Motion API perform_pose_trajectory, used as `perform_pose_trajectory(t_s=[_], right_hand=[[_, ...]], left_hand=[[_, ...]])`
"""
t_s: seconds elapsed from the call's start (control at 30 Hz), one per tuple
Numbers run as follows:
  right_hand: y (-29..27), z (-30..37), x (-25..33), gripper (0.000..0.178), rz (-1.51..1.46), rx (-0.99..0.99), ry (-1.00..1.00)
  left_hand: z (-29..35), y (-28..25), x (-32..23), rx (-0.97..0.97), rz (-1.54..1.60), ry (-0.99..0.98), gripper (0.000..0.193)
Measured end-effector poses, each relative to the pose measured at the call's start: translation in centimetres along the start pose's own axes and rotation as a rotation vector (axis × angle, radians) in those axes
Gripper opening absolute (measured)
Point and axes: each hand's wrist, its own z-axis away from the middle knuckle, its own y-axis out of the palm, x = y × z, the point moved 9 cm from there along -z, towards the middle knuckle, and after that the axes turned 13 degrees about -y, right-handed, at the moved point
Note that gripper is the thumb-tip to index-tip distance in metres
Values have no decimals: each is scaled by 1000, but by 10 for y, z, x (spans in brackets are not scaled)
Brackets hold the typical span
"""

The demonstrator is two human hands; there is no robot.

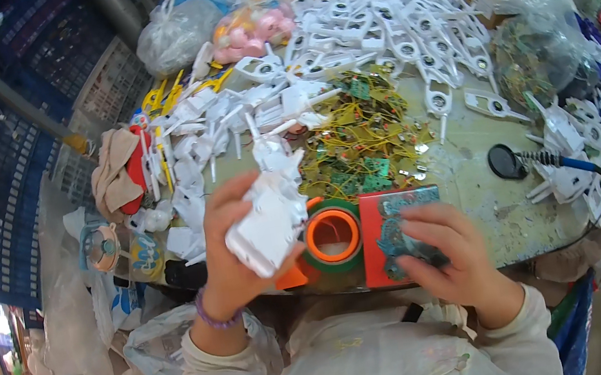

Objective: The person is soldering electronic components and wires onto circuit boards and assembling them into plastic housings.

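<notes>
My left hand (223, 236) is wrapped round a white plastic housing (268, 223), raised above the front of the table with a flat, boxy side toward me. My right hand (450, 248) hovers over or touches a red tray (373, 251) holding many tiny dark greenish pieces (403, 230). Its thumb and fingers are apart, and I see nothing between them. Between the two hands sits an orange ring-shaped roll (313, 242) inside a green one. Beyond it lies a heap of green circuit boards (373, 171) with yellow wires.
White plastic shells (400, 20) are piled across the back. More white parts (185, 139) lie at left beside a beige cloth (115, 171). On the right, a soldering iron (562, 159) rests in a coiled holder near a round black lid (504, 161). Plastic bags (178, 33) stand behind.
</notes>
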Motion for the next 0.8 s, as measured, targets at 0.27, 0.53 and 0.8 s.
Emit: perform_pose_trajectory(t_s=[0.27,0.53,0.8], right_hand=[[50,-31,-3,31,-135,295,-67],[52,-26,-33,14,-60,314,-32],[50,-32,-38,17,92,315,-120]], left_hand=[[36,35,-7,-148,-18,10,63],[52,38,10,-12,-407,-22,36],[53,60,-4,432,-521,-199,46]])
